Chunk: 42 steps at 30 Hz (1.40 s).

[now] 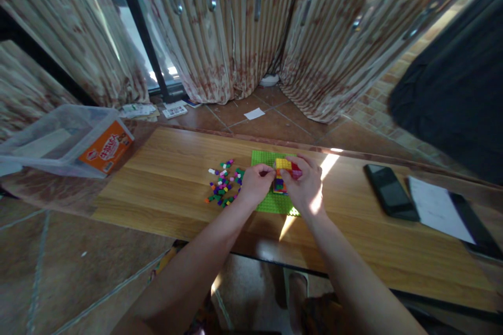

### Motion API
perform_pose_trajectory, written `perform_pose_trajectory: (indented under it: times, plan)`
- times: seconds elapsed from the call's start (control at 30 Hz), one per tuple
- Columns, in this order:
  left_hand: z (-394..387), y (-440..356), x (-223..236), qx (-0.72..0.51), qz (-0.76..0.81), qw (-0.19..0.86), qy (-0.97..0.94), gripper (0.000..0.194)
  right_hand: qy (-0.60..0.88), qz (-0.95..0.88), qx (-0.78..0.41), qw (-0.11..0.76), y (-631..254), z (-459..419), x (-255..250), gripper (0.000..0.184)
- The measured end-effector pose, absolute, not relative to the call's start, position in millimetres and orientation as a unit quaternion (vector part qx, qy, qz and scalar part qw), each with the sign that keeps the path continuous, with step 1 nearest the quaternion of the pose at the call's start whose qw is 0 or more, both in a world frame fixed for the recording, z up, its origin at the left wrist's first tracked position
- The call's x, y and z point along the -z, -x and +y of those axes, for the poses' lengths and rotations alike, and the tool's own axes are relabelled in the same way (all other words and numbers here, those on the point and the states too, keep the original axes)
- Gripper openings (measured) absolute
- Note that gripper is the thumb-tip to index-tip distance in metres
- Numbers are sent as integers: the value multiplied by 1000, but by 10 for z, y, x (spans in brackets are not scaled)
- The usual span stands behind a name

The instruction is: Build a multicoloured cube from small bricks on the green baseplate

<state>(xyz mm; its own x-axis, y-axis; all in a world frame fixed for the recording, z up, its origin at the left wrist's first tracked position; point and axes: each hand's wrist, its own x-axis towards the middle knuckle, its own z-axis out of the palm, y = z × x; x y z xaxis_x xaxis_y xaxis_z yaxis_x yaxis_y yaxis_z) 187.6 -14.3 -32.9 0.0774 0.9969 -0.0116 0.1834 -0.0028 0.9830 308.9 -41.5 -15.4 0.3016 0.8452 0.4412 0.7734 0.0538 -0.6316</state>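
A small block build (283, 164) of yellow, red, blue and other toy bricks stands on a green studded baseplate (263, 157). My right hand (307, 183) is closed around the build's right side and front, hiding part of it. At the build's left side, my left hand (255, 183) has thumb and forefinger pinched together. Whatever may be between those fingertips is too small to make out. Loose toy bricks (222, 184) in many colours lie scattered on the wood just left of my left hand, which covers a few of them.
The wooden table (157, 178) carries a black phone (391, 191), a white paper (438, 207) and a dark flat device (471, 220) at the right. A clear plastic bin (66, 141) with an orange label stands at the left. Striped curtains (220, 36) hang beyond.
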Motion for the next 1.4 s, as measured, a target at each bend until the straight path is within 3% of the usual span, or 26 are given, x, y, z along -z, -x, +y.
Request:
perform_pose_trajectory:
  times: [0.4,0.6,0.8,0.93,1.13,1.4]
  plan:
    - [-93,-1795,322,-411,514,465,-592,17,659,-604,-28,447,-3113,-440,209,32]
    - [60,-992,-9,-366,501,468,-630,19,627,-550,-71,546,-3262,-427,254,26]
    - [19,-179,-149,-214,517,433,-707,16,595,-578,-38,556,-3213,-509,80,16]
    - [-33,-148,-68,-110,515,420,-739,13,518,-691,-94,495,-2908,-743,-7,12]
    - [-10,-264,-32,-127,506,410,-748,14,450,-815,-180,317,-2482,-1040,205,13]
    - [-12,-310,-55,-125,509,366,-769,17,484,-834,-134,229,-2289,-1044,314,11]
